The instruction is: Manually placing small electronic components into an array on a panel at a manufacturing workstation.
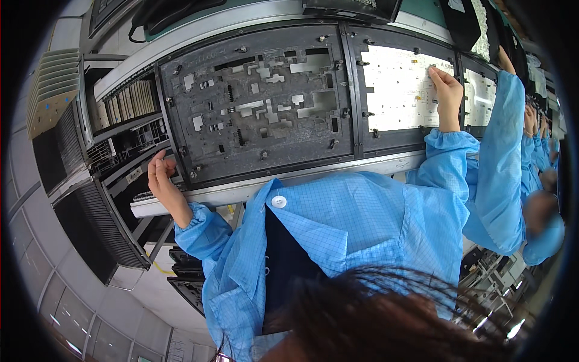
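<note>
My right hand [447, 95] reaches over a white circuit board [389, 90] that lies in a black frame. Its thumb and fingers are pinched at the board's upper right part; whatever is between the fingertips is too small to make out. My left hand [164, 181] is by the lower left corner of a dark fixture plate [199, 148], above the metal rail. Its fingers are curled together, and what they may hold cannot be made out. Cut-outs of several shapes run through the plate, and small clamps [263, 155] stand around its edges.
A co-worker's blue-sleeved arm [503, 120] extends over another white board [479, 93] at the right. On the left stand a rack of upright boards [129, 102] and black ribbed magazines [99, 211]. A silver rail [241, 190] runs along the near side. A black tray [353, 9] sits at the far side.
</note>
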Tool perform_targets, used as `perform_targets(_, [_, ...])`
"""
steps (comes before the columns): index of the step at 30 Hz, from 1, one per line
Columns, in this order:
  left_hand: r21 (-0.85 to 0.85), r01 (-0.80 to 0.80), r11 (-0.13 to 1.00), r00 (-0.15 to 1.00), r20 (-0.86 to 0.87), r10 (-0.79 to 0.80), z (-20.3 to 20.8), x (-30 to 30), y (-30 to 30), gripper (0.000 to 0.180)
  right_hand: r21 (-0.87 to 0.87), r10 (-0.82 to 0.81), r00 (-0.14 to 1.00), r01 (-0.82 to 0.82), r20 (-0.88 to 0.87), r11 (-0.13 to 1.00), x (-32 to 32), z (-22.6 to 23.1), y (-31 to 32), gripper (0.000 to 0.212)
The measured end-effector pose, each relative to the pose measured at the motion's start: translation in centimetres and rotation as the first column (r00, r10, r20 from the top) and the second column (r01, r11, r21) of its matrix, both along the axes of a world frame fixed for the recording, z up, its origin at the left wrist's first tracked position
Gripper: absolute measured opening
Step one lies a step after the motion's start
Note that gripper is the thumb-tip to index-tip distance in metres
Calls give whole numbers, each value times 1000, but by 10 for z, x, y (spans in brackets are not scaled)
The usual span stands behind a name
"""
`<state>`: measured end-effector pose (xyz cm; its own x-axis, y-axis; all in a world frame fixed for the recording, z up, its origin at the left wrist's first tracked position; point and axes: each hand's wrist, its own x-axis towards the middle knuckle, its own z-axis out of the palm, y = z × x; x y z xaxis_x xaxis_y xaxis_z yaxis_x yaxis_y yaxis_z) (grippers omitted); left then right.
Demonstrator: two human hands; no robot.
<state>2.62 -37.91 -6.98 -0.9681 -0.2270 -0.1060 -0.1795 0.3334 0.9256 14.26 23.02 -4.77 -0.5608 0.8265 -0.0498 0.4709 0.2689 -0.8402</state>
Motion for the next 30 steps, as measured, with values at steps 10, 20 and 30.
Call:
perform_targets(10, [-36, 13, 999, 1000, 23, -12, -2, -2, -3, 37, 141, -30, 998, 37, -49, 989, -1, -10, -11, 27])
perform_targets(20, [-2, 6, 1000, 1000, 15, -6, 1, -2, -2, 34, 504, -66, 990, -5, 122, 864, -8, -5, -34, 25])
perform_targets(30, [13, 12, 1000, 1000, 14, -12, 2, -1, -7, 35, -539, -273, 885, 30, -377, 842, 68, 40, -18, 35])
